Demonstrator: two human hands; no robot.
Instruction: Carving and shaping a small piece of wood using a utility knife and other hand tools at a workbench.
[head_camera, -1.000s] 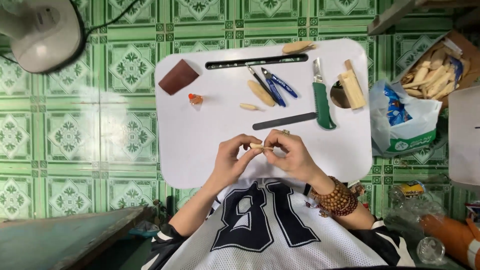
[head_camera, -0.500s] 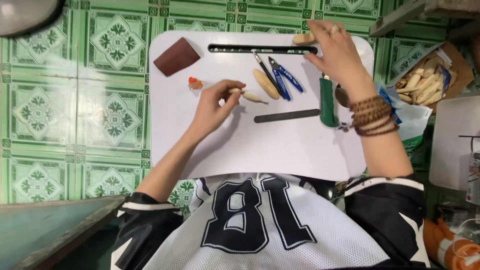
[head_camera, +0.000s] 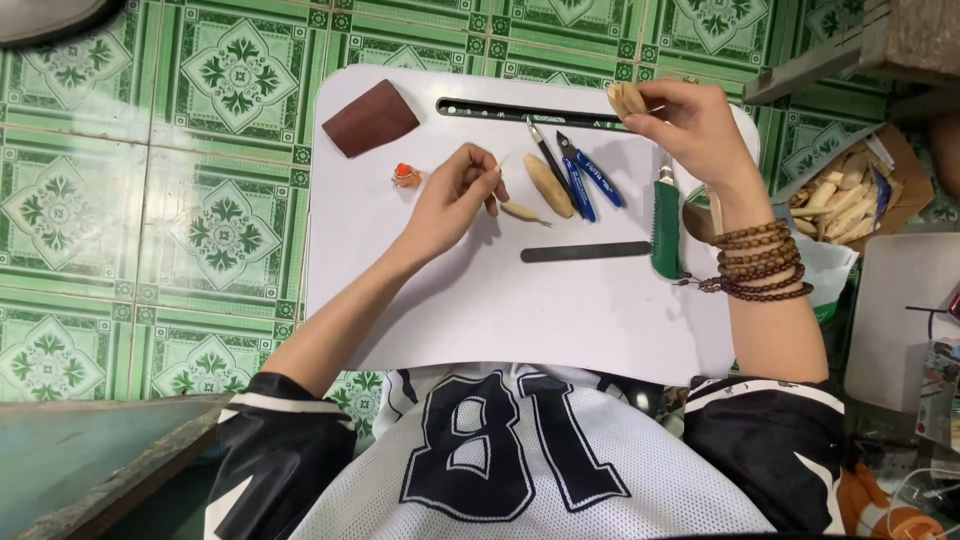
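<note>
Left hand: my left hand (head_camera: 455, 195) is pinched shut on a thin wooden sliver (head_camera: 500, 165), fingertips together, over the middle-left of the white tray (head_camera: 420, 300).
Right hand: my right hand (head_camera: 690, 125) is up at the far edge of the tray, fingers clamped around a pale wood block (head_camera: 627, 97).
Close by: a small carved wood piece (head_camera: 523, 211) lies just right of my left hand, and a fatter oval wood blank (head_camera: 549, 185) sits right next to that.
Left side: a little orange bit (head_camera: 405, 177) lies near my left hand, with a brown sandpaper sheet (head_camera: 370, 117) farther back.
Tools: blue-handled cutters (head_camera: 585, 172), a green-handled saw (head_camera: 665, 222) and a flat dark file (head_camera: 585, 251) lie on the right half.
Far right: a box of wood pieces (head_camera: 850, 195) sits on the green tiled floor (head_camera: 150, 200).
</note>
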